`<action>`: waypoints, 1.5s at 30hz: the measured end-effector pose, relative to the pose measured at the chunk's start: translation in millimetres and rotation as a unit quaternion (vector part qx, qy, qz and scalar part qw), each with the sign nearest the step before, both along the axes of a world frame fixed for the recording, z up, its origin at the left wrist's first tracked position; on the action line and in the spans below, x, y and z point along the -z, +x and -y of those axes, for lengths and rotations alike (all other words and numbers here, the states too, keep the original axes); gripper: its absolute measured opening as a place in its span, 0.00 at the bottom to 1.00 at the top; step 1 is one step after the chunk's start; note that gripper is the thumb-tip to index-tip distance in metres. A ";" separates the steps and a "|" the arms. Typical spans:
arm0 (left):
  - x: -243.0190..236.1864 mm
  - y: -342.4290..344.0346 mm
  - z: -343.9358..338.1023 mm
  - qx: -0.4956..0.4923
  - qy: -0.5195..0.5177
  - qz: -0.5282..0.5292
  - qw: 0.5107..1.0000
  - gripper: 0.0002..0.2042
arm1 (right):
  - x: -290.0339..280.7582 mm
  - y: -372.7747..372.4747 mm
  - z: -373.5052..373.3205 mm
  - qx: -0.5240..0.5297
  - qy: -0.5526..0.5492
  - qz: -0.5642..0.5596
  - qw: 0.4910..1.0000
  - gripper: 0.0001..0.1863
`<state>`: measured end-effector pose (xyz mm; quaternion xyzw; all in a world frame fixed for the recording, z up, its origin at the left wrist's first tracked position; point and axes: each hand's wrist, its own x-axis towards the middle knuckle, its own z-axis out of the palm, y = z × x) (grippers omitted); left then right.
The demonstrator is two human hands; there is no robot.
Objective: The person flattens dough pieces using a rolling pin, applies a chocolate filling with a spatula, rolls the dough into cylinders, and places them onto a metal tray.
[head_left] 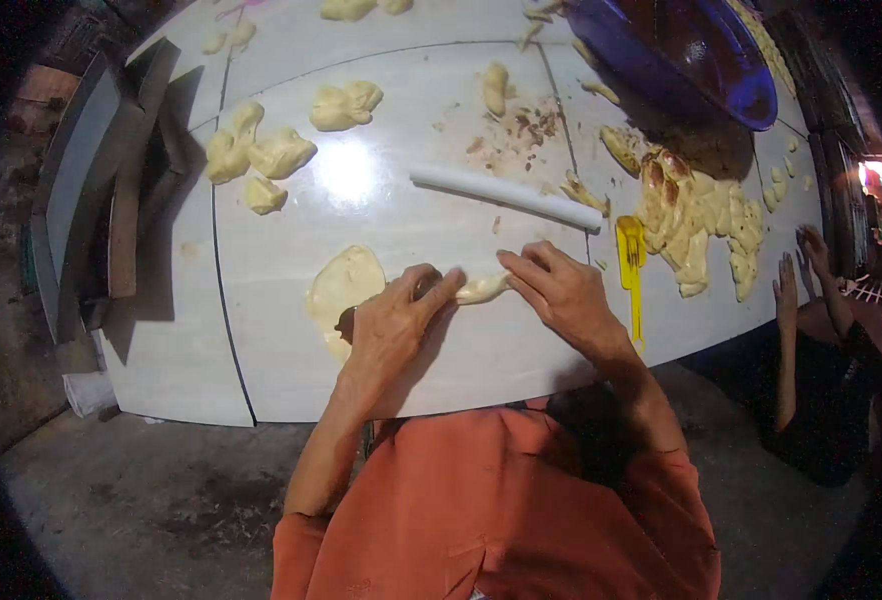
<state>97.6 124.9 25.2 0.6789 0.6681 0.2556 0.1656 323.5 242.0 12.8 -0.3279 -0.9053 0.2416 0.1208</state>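
A short roll of pale dough [483, 290] lies on the white tiled table, pinched at its two ends between my hands. My left hand [401, 305] has its fingers curled at the roll's left end. At the right end, my right hand [566, 295] presses with bent fingers and thumb. Partly under my left hand is a flattened oval of dough [346, 285] with a dark brown filling [346, 322] near its edge. Beyond my hands rests a white rolling pin [506, 197], slanting down to the right. A yellow plastic spatula [631, 270] lies right of my right hand.
Dough lumps [281, 153] sit at the left, more [346, 105] farther back. Shaped dough pieces [701, 220] cluster at the right, below a purple basin [681, 60]. Brown crumbs [531, 130] are scattered mid-table. A metal frame [111, 190] stands far left. A co-worker's hands [796, 275] show at right.
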 end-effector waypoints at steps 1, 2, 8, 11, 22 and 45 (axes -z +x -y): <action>-4.4 3.0 -0.4 -0.008 0.002 0.004 1.000 0.17 | 4.1 0.1 1.7 -0.005 0.053 -0.031 0.998 0.17; -6.6 5.3 -0.1 -0.015 0.004 0.009 1.000 0.17 | 8.9 1.4 3.5 -0.011 0.105 -0.061 0.993 0.18; -1.7 1.0 7.3 0.007 0.021 -0.046 0.999 0.15 | 10.8 5.7 10.5 -0.024 0.110 -0.021 0.993 0.19; -1.6 1.8 0.6 0.011 -0.007 -0.050 0.999 0.15 | 3.1 7.8 9.7 -0.044 0.121 -0.014 0.992 0.18; -8.3 -11.1 13.2 0.012 -0.001 -0.048 0.999 0.26 | -12.1 74.5 29.3 0.353 0.107 -0.036 0.929 0.21; -27.4 46.4 -6.9 0.073 0.037 0.049 0.995 0.18 | -15.0 90.1 77.7 0.185 0.129 -0.060 0.972 0.12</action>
